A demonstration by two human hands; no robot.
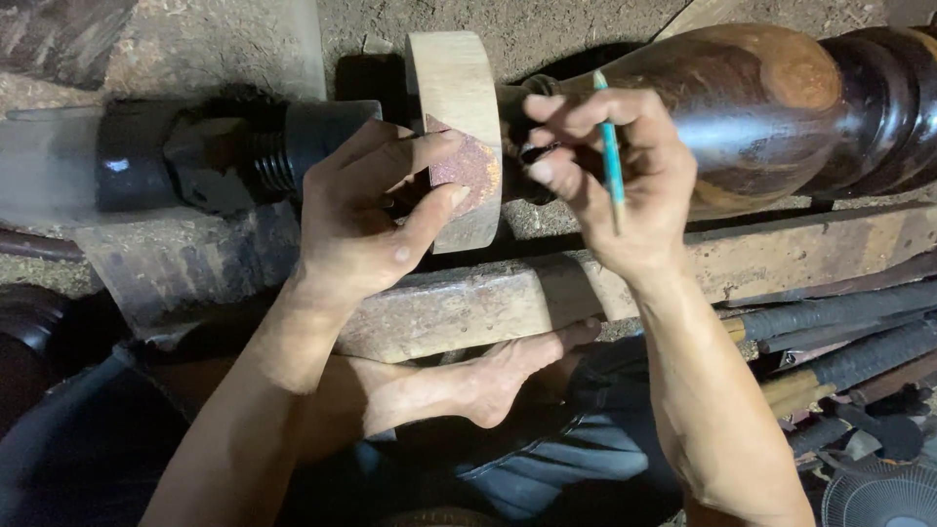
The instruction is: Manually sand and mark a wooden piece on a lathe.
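Left hand (pixel 376 210) comes up from lower left, forearm angled up-right, wrist straight; fingers pinched together on a small reddish sandpaper scrap (pixel 470 168), thumb under it, index over it, pressing it flat on the face of the pale wooden disc (pixel 451 83); disc stands on edge, mounted on the dark lathe spindle (pixel 220 156) to its left, at top centre of view; right hand (pixel 610 181) enters from lower right, forearm near vertical, wrist bent toward the disc; fingers curled shut around a teal pencil (pixel 612 156) that runs almost upright through the grip, fingertips just beside the disc's right side; whether they touch the wood, can't tell; dark turned wooden workpiece (pixel 771 98) lies right behind that hand; worn wooden tool rest (pixel 547 293) runs below both hands; person's bare foot (pixel 508 371) braced under the rest; wrapped tool handles (pixel 839 342) stacked at right.
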